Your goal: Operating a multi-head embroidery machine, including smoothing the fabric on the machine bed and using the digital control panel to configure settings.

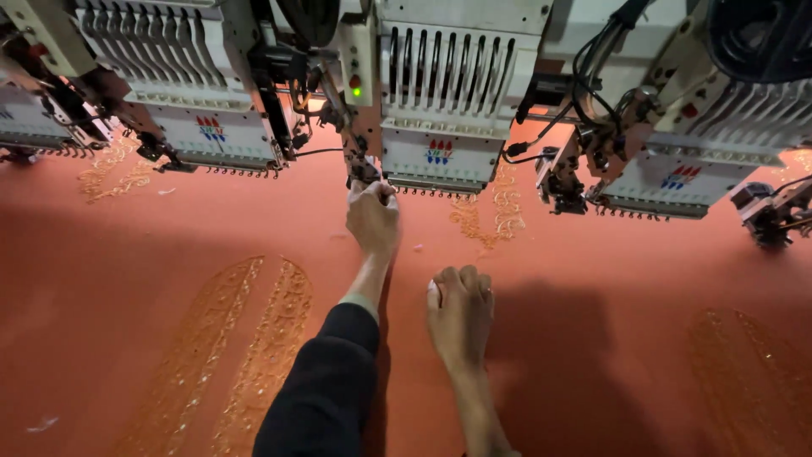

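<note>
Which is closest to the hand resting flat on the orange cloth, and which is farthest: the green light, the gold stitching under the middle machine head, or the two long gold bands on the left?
From the right hand:
1. Gold stitching, just up and slightly right, under the middle head.
2. Long gold bands, away to the left on the orange cloth.
3. Green light, high up on the machine.

Under your hands lies a matt, smooth terracotta-orange cloth [169,220], stitched with raised, faintly glinting golden embroidery bands [254,338]. Before you, the white embroidery machine heads [440,101] look like glossy painted metal and plastic, with dark rubbery cables [584,85]. Your left arm wears a soft, matt black fabric sleeve [330,381].
</note>
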